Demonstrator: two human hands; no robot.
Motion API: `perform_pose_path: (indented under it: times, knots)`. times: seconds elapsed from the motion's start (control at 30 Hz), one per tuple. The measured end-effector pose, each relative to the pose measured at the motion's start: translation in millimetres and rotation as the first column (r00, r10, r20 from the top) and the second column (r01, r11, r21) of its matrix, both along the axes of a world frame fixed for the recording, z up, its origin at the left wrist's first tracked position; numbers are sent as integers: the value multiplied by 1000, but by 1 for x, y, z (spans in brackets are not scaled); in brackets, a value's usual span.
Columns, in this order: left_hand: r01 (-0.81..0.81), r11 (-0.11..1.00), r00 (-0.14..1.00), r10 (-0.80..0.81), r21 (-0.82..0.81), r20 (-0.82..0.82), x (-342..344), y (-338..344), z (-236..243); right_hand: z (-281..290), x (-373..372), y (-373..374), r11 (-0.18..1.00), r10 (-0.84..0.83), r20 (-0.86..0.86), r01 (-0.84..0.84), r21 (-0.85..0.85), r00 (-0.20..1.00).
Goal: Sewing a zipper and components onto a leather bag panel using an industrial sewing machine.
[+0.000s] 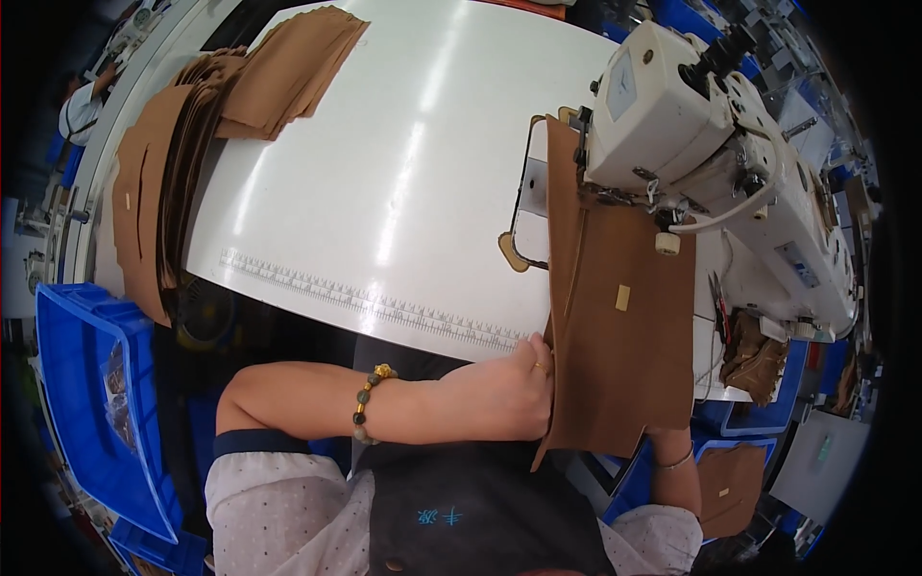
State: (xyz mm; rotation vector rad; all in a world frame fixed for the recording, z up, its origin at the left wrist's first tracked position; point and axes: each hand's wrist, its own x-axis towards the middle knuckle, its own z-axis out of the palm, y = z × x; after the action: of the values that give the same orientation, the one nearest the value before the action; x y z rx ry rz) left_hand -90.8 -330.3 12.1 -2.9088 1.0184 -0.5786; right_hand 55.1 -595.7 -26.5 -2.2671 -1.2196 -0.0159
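Note:
A brown leather-like panel (629,355) with a slit and a small pale tag lies under the head of a white sewing machine (653,106). Its near end hangs past the table's front edge. My left hand (519,389) is closed, its curled fingers pinching the panel's left edge. A ring is on one finger and a beaded bracelet on the wrist. My right hand (669,440) reaches up beneath the panel's near right corner; the panel hides its fingers, so their grip does not show. The needle area is hidden by the machine's head.
Stacks of brown panels (288,72) stand on the far left of the white table (413,192), which has a printed ruler near its front. A blue bin (96,413) is at the left. Scissors (720,307) and brown pieces (757,360) lie right of the panel.

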Motion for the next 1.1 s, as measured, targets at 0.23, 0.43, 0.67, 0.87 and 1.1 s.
perform_pose_path:
  times: [0.23,0.43,0.67,0.87,1.1]
  knots:
    - [24,999,999,-22,44,-34,-1,-3,-4,-1,27,9,983,-107,-224,137,125,969]
    - [17,998,999,-14,61,-43,-2,-1,0,-9,59,10,944,-147,-431,256,206,890]
    - [26,997,999,-23,73,-45,-3,2,-5,12,78,13,951,-197,-334,262,163,922]
    - [88,996,989,-85,22,-125,-5,10,-5,72,59,21,894,-410,106,376,243,906]
    - [98,991,990,-107,-88,-94,-4,15,0,22,5,85,984,163,154,-149,-102,974]
